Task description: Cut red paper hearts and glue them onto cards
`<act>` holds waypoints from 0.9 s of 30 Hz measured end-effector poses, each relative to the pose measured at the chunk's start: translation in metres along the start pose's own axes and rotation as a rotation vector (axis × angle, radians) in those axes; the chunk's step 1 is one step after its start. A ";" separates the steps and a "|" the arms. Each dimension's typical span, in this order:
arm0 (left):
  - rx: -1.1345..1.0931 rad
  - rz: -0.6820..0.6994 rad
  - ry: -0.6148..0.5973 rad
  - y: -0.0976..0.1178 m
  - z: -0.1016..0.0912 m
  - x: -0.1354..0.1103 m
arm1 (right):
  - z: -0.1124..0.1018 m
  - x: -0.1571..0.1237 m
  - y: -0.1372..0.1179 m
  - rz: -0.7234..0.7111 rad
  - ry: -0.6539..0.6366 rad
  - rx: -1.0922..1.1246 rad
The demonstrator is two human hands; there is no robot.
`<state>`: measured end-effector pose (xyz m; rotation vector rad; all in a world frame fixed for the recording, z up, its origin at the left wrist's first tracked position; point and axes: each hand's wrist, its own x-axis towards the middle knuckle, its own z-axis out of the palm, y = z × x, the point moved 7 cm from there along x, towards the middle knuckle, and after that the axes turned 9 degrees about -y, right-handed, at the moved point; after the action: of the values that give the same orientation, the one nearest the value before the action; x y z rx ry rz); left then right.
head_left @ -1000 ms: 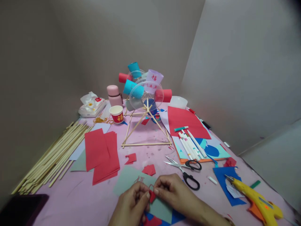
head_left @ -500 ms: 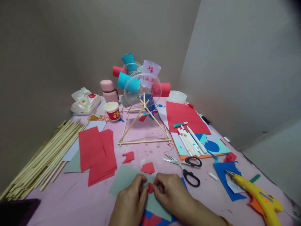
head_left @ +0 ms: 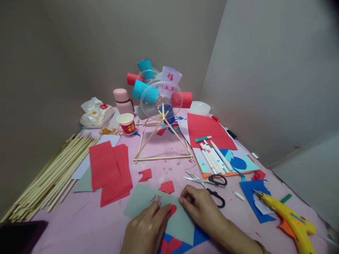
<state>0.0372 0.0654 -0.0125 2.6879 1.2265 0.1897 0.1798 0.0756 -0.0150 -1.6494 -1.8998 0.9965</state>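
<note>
A small red paper cutout (head_left: 173, 210) with a rounded edge lies against a grey-green sheet of paper (head_left: 180, 225). My left hand (head_left: 148, 225) is closed at the cutout's left side, thumb and forefinger pressed together on it and covering part of it. Just beyond my left fingers, a red written character (head_left: 156, 200) shows on the sheet. My right hand (head_left: 198, 208) is closed by the sheet's right edge, apart from the cutout; whether anything is between its fingertips is hidden. Beneath the sheet lie blue paper (head_left: 200, 237) and red scraps (head_left: 173, 244).
Open scissors (head_left: 201, 180) lie beyond my right hand. A yellow glue gun (head_left: 286, 215) rests at right on blue paper. A stick-framed wheel with paper cups (head_left: 162, 118) stands ahead. Red sheets (head_left: 106, 165) and wooden sticks (head_left: 53, 176) are at left; markers (head_left: 214, 158) at right.
My right hand has let go of the red cutout and moved right and slightly away. My left hand stays on the cutout. The written character on the sheet has come into view.
</note>
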 end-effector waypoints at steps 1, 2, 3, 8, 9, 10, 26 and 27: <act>0.004 0.006 0.008 0.001 -0.001 0.001 | -0.003 -0.001 0.001 0.005 0.008 -0.011; 0.006 0.012 0.009 0.002 -0.002 0.002 | -0.004 -0.002 0.002 0.010 0.011 -0.037; 0.007 0.013 0.008 0.002 -0.002 0.003 | -0.005 -0.002 0.003 0.012 0.009 -0.067; -0.025 -0.023 -0.015 0.000 -0.002 0.007 | 0.001 -0.002 0.004 0.036 -0.012 -0.168; -0.037 -0.030 -0.025 -0.001 -0.001 0.008 | 0.002 -0.002 0.004 0.037 -0.015 -0.173; -0.047 -0.034 -0.036 -0.001 -0.001 0.009 | 0.003 -0.002 0.004 0.036 -0.014 -0.178; -0.240 -0.149 0.227 -0.041 -0.040 0.003 | 0.006 0.000 -0.008 0.030 0.026 -0.299; -0.214 -0.137 0.234 -0.044 -0.042 0.002 | 0.006 0.000 -0.008 0.026 0.034 -0.293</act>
<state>-0.0013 0.1000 0.0195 2.4404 1.3617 0.5943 0.1701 0.0738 -0.0124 -1.8407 -2.0848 0.7202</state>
